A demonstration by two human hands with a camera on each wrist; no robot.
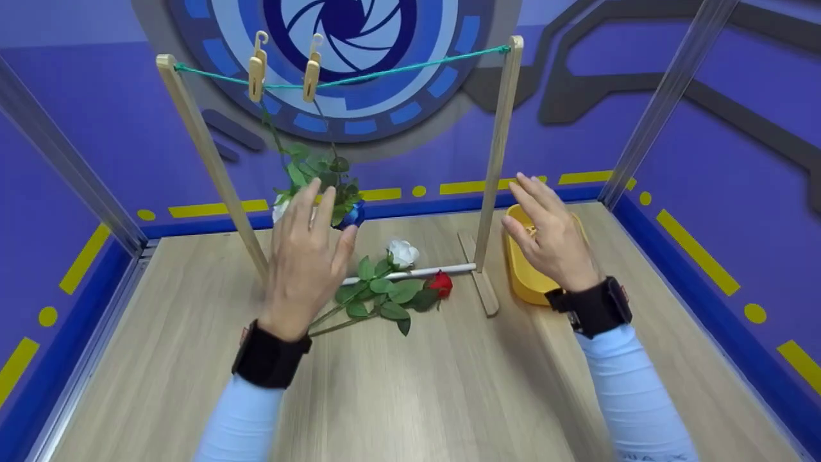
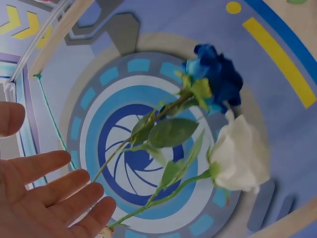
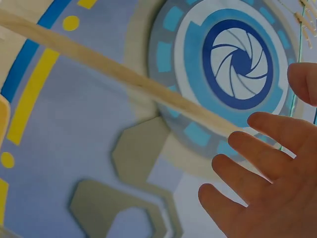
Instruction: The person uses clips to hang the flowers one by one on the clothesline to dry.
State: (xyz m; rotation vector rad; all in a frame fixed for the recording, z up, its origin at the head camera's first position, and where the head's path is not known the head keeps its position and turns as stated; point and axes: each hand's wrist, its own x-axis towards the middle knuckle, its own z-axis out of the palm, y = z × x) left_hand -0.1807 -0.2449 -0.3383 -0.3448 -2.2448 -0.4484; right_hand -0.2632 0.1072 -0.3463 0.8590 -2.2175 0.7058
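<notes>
A pale wood-grain counter [image 1: 449, 404] carried a wooden-post rack [image 1: 500, 147] strung with thin green cord [image 1: 410, 67]. A yellow plastic tub [image 1: 531, 292] sat beside one post; the right hand [image 1: 555, 237], fingers spread and holding nothing, was raised over it. The left hand [image 1: 304, 256], its fingers equally loose, hung near a blue artificial rose [image 2: 218, 82] and a full-petalled white rose [image 2: 240, 153] (both head-down), which lay beyond its fingertips. Leafy white and red roses [image 1: 440, 285] rested on the counter. Two tan clothespins [image 1: 256, 76] gripped the cord.
</notes>
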